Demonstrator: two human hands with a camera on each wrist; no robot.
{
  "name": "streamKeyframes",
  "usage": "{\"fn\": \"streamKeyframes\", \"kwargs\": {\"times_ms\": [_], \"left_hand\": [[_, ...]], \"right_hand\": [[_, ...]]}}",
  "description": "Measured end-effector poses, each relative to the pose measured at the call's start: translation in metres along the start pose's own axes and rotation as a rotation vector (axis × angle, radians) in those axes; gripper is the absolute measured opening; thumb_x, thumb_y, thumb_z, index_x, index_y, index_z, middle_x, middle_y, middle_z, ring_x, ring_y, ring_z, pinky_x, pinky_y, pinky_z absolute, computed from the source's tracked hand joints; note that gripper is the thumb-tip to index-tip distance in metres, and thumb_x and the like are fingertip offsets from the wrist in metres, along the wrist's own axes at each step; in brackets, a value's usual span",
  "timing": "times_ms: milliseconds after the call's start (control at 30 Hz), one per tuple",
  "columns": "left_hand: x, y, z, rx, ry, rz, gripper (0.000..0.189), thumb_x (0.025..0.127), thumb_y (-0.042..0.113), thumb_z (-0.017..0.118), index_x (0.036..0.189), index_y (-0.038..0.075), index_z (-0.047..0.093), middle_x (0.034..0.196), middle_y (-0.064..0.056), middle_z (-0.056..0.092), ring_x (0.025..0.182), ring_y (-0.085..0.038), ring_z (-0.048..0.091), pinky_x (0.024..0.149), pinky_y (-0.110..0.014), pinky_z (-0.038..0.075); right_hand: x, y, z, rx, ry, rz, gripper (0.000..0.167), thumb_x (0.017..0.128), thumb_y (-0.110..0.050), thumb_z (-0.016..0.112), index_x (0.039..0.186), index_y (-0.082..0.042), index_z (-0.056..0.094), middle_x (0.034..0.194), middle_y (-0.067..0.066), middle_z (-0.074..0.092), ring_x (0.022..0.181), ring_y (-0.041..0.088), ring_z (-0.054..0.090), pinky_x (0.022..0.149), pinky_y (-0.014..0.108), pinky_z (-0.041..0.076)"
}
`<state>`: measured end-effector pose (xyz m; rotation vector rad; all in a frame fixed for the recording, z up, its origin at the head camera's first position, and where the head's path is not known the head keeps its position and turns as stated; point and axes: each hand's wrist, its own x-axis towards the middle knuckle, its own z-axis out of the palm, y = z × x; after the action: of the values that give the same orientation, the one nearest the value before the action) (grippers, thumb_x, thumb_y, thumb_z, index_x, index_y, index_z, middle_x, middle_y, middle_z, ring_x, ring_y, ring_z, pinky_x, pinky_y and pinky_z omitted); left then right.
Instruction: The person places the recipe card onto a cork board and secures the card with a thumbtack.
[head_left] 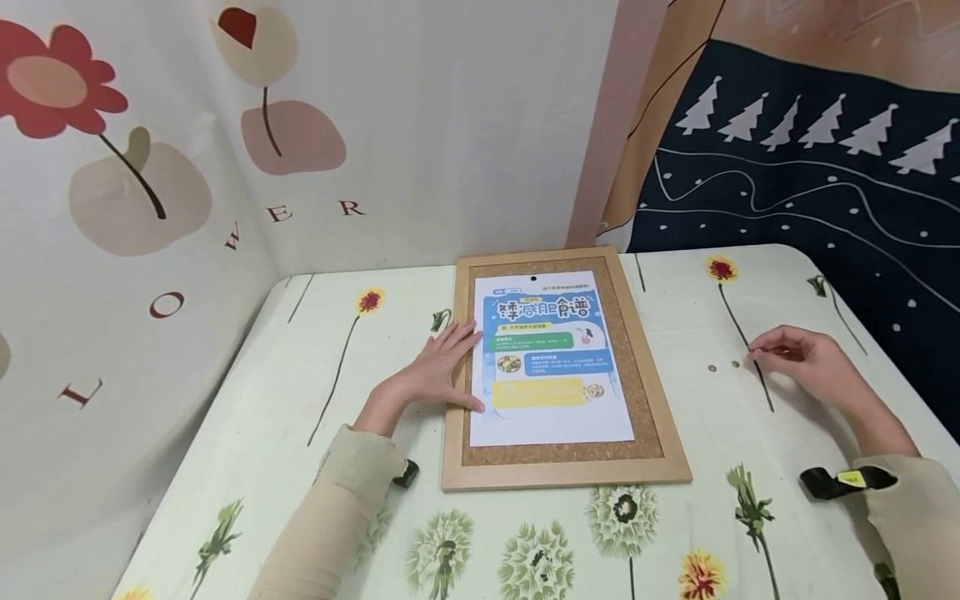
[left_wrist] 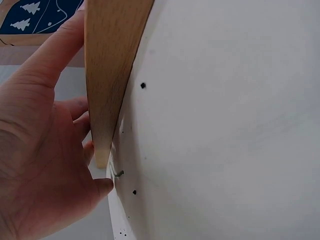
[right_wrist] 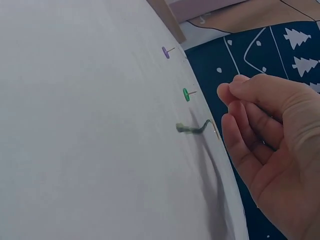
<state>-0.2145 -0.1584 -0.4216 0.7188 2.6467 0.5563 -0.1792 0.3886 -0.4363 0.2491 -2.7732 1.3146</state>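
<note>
A counter (head_left: pixel 262 517), covered by a pale cloth printed with flowers, carries a wood-framed cork board (head_left: pixel 566 477), and on the cork lies a printed sheet (head_left: pixel 551 358) with blue, green and yellow panels and a black dot (head_left: pixel 533 278) at its top edge. Of the two hands, the left hand (head_left: pixel 435 367) spreads across the board's left side, fingertips and thumb reaching the sheet's left edge. The right hand (head_left: pixel 802 358) has thumb and forefinger together beside a small greenish disc (head_left: pixel 736 363) and a duller disc (head_left: pixel 712 368), whatever it may pinch being too small to tell.
</note>
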Motion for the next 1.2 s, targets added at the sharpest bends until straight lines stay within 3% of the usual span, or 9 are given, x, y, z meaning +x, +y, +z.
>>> {"fn": "streamKeyframes", "kwargs": {"times_ms": [233,500,900,1033,1200], "left_hand": [[0.000,0.000,0.000,0.002,-0.003,-0.008,0.119,0.073,0.054,0.084,0.161,0.011,0.015,0.170,-0.008,-0.001,0.156,-0.035,-0.009,0.123,-0.064,0.000],[-0.001,0.001,0.000,-0.007,-0.005,-0.012,0.119,0.073,0.055,0.083,0.161,0.011,0.016,0.170,-0.008,0.000,0.156,-0.035,-0.009,0.123,-0.064,0.000],[-0.002,0.003,-0.001,-0.006,0.008,-0.004,0.117,0.073,0.052,0.084,0.160,0.010,0.018,0.170,-0.010,0.003,0.156,-0.037,-0.007,0.123,-0.064,0.001],[-0.001,0.002,-0.001,0.001,0.007,-0.006,0.117,0.073,0.052,0.084,0.160,0.010,0.018,0.170,-0.010,0.003,0.156,-0.037,-0.007,0.123,-0.064,0.001],[-0.002,0.004,-0.001,0.009,0.005,-0.010,0.117,0.074,0.052,0.084,0.160,0.010,0.017,0.170,-0.010,0.002,0.156,-0.036,-0.007,0.123,-0.064,0.002]], "right_hand": [[0.002,-0.007,-0.001,-0.019,0.033,0.011,0.024,0.095,-0.016,0.068,0.112,0.000,0.072,0.093,-0.041,0.061,0.087,-0.019,0.054,0.073,0.001,0.039],[0.008,-0.013,0.003,-0.032,0.055,-0.023,0.023,0.095,-0.011,0.067,0.111,0.004,0.072,0.092,-0.041,0.062,0.089,-0.022,0.055,0.075,-0.001,0.042],[0.014,-0.031,0.011,0.021,0.083,-0.082,0.018,0.096,-0.006,0.064,0.107,0.007,0.071,0.093,-0.040,0.063,0.084,-0.020,0.059,0.073,0.000,0.047],[0.018,-0.034,0.015,0.021,0.103,-0.079,0.014,0.095,-0.005,0.066,0.104,0.000,0.075,0.096,-0.034,0.067,0.085,-0.019,0.060,0.073,0.001,0.048],[0.022,-0.037,0.017,0.028,0.063,-0.099,0.015,0.094,-0.003,0.065,0.106,0.003,0.073,0.096,-0.035,0.066,0.078,-0.010,0.064,0.070,0.003,0.049]]}}
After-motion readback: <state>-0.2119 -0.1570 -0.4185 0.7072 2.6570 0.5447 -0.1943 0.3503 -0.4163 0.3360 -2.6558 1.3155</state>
